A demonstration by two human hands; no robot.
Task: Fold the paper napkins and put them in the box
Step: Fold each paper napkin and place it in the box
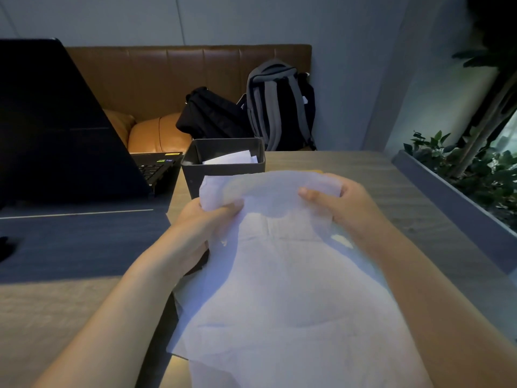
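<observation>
Big white paper napkin [288, 275] hangs unfolded btwn both hands, thin, semi-see-through, creased, top edge curling over twd the camera; lower part drapes down btwn the forearms over the table [363, 175]. Dark gray box [223, 169] sits just beyond the left hand, w/ white folded napkins [232, 158] inside. Left hand [207, 219] is clamped on the top-left corner; right hand [335, 203] is pinched on the top-right, thumb in front.

left hand [208, 217] clenched, right hand [340, 204] clenched
</observation>
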